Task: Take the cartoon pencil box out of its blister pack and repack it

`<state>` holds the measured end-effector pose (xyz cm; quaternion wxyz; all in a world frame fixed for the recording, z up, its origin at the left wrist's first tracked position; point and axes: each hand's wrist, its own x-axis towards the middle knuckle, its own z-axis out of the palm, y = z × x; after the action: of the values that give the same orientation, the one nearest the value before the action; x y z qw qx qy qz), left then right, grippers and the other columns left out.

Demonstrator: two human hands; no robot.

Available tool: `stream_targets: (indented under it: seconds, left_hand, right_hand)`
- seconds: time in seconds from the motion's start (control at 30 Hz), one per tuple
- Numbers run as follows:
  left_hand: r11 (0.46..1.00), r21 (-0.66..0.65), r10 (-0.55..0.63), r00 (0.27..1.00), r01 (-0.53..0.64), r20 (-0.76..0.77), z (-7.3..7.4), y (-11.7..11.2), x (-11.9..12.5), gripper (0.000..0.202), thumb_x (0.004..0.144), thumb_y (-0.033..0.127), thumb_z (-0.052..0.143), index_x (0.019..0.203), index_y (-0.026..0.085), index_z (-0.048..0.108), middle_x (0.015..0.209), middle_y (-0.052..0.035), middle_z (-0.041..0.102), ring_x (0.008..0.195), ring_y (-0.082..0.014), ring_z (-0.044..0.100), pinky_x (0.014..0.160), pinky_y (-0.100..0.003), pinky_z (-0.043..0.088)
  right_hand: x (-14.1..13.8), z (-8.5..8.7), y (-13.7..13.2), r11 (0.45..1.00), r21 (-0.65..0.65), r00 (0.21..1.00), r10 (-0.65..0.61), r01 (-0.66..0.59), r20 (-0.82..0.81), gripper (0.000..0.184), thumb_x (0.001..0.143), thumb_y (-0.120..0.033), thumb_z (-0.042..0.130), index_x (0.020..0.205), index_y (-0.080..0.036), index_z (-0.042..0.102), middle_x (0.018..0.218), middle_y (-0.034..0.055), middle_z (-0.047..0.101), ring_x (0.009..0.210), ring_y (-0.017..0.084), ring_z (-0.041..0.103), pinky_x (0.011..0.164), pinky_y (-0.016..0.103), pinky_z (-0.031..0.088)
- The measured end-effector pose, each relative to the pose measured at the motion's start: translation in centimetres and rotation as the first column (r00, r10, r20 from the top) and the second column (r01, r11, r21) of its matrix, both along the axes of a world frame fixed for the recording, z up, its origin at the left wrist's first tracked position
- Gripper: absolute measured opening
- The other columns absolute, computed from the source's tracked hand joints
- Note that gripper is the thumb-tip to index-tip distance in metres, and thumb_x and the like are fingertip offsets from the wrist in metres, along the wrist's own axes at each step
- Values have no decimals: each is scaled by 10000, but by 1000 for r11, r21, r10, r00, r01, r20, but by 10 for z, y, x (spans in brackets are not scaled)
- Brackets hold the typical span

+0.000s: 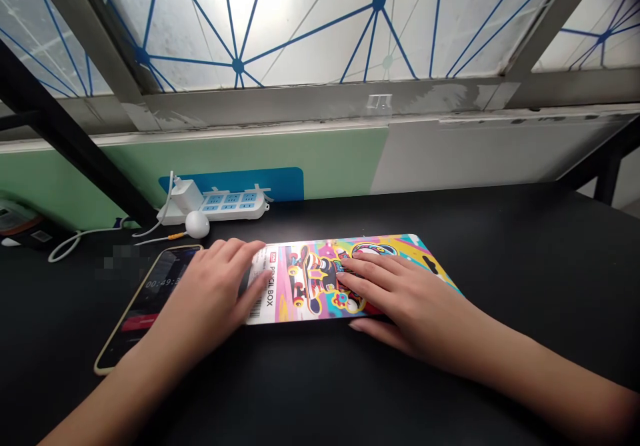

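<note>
A flat, brightly printed pencil box [320, 266] with a skateboard cartoon lies on the black table [500, 259]. My left hand [210, 296] rests on its left end, fingers stretched over the white label. My right hand [400, 299] lies flat on the lid's right half, fingers spread, thumb against the front edge. Neither hand is closed around anything.
A phone [135, 313] showing a running timer lies just left of the box, partly under my left wrist. Behind it sit a white power strip [225, 205] with a charger, cables, and a small white ball [197, 225]. A window and green wall panel stand behind.
</note>
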<state>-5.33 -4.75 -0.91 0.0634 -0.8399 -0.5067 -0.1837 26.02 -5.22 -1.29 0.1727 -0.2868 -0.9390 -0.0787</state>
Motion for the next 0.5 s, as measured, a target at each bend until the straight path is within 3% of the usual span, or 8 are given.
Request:
stream_targets:
  seconds: [0.1, 0.27, 0.5]
  left_hand:
    - [990, -73, 119, 992, -121, -34, -4, 4, -8, 376, 1028, 417, 449, 1286, 182, 589, 1003, -101, 716, 889, -318, 679, 780, -470, 497]
    - [979, -191, 98, 988, -75, 115, -2, 3, -5, 350, 1026, 399, 473, 1340, 261, 542, 898, -5, 727, 716, -206, 678, 662, -324, 498]
    - [945, -327, 139, 912, -6, 386, -11, 3, 4, 408, 1007, 390, 530, 1393, 262, 495, 944, -10, 703, 760, -177, 686, 621, -277, 515]
  right_hand:
    - [1, 2, 1, 1000, -20, 1000, 2, -2, 1, 406, 955, -345, 647, 1310, -151, 662, 1330, 164, 706, 1218, 332, 658, 1014, 524, 557]
    - [2, 2, 1, 999, -45, 1000, -1, 2, 18, 439, 973, -388, 626, 1338, -145, 646, 1352, 178, 686, 1236, 369, 645, 996, 561, 561]
    - [-3, -4, -3, 996, -88, 997, -11, 18, 73, 582, 966, -404, 651, 1487, -179, 524, 1528, 169, 548, 1395, 397, 519, 1057, 635, 507]
